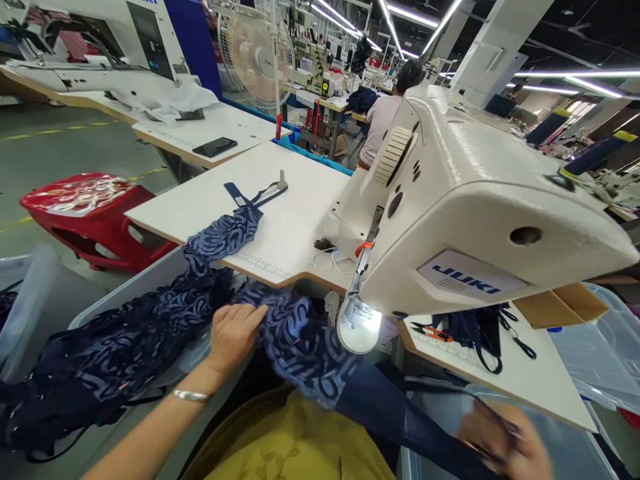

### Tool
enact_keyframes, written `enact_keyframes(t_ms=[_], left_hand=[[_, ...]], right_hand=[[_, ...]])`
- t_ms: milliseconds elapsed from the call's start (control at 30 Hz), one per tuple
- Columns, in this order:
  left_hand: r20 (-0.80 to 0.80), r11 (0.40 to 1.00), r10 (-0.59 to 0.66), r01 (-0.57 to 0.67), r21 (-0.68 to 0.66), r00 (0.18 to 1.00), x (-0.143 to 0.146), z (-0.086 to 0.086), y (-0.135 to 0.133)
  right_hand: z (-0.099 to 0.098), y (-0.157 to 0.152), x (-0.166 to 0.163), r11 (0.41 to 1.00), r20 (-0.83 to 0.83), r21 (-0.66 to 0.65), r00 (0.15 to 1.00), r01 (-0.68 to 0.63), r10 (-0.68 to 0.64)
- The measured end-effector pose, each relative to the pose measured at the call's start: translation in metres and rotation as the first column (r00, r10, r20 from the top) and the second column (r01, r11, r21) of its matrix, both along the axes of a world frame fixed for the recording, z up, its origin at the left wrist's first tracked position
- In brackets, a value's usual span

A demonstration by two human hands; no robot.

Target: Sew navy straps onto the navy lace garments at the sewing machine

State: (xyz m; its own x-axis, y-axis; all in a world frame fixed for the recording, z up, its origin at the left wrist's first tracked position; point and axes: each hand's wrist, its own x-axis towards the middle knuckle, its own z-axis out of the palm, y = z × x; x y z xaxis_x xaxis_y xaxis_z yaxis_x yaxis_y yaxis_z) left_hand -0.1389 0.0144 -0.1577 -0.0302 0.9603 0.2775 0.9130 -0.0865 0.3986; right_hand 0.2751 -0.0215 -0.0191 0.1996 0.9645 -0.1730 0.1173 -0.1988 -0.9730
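My left hand (pixel 234 333) rests with fingers closed on a dark blue patterned lace fabric (pixel 300 340) at the front edge of the white sewing table (pixel 280 200). The fabric runs left into a heap (pixel 115 360) over a grey bin and right across my lap. My right hand (pixel 505 443), blurred at the lower right, grips the plain navy end of the same fabric (pixel 400 413). A white JUKI sewing machine (pixel 470 213) stands over the table, its lamp (pixel 357 328) lit just right of my left hand.
A navy strap piece (pixel 253 195) lies on the table's far part. Orange snips (pixel 433 331) and dark straps lie under the machine head. A red stool (pixel 95 213) stands left, a fan (pixel 257 53) behind, clear bins at right. Another person (pixel 385 113) sits beyond.
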Motion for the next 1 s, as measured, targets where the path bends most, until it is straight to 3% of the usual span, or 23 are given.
enact_keyframes(t_ms=[67, 167, 267, 400, 467, 567, 767, 833, 900, 1000], left_hand=[[-0.075, 0.998, 0.005, -0.010, -0.061, 0.997, -0.021, -0.011, -0.002], [-0.150, 0.978, -0.073, 0.041, -0.202, 0.986, -0.019, -0.045, -0.003], [-0.181, 0.936, -0.142, 0.073, -0.345, 0.973, -0.006, -0.082, 0.001], [-0.193, 0.890, -0.207, 0.102, -0.445, 0.959, -0.008, -0.107, 0.012], [-0.201, 0.879, -0.219, 0.103, -0.465, 0.955, -0.015, -0.107, 0.018], [-0.241, 0.893, -0.194, 0.069, -0.445, 0.951, -0.029, -0.090, 0.027], [-0.409, 0.945, 0.028, -0.157, -0.288, 0.912, -0.086, -0.026, 0.021], [-0.477, 0.920, 0.159, -0.305, -0.247, 0.864, -0.109, -0.010, 0.003], [-0.537, 0.867, 0.270, -0.445, -0.226, 0.799, -0.127, -0.006, -0.019], [-0.599, 0.762, 0.372, -0.602, -0.239, 0.709, -0.142, -0.023, -0.050]], right_hand=[[-0.027, 0.007, -0.008, 0.991, 0.044, -0.043, 0.991, -0.127, 0.129], [-0.079, 0.030, -0.025, 0.947, 0.183, -0.159, 0.934, -0.281, 0.308], [-0.124, 0.044, -0.034, 0.941, 0.258, -0.219, 0.915, -0.256, 0.309], [-0.152, 0.037, -0.028, 0.923, 0.242, -0.258, 0.905, -0.287, 0.350], [-0.157, 0.033, -0.024, 0.916, 0.233, -0.274, 0.904, -0.294, 0.360], [-0.160, 0.033, -0.023, 0.910, 0.221, -0.292, 0.905, -0.295, 0.364], [-0.167, 0.045, -0.040, 0.888, 0.205, -0.283, 0.882, -0.361, 0.424], [-0.172, 0.047, -0.048, 0.879, 0.194, -0.276, 0.873, -0.388, 0.446], [-0.178, 0.048, -0.054, 0.867, 0.182, -0.268, 0.862, -0.420, 0.474], [-0.185, 0.047, -0.058, 0.851, 0.181, -0.267, 0.844, -0.452, 0.505]])
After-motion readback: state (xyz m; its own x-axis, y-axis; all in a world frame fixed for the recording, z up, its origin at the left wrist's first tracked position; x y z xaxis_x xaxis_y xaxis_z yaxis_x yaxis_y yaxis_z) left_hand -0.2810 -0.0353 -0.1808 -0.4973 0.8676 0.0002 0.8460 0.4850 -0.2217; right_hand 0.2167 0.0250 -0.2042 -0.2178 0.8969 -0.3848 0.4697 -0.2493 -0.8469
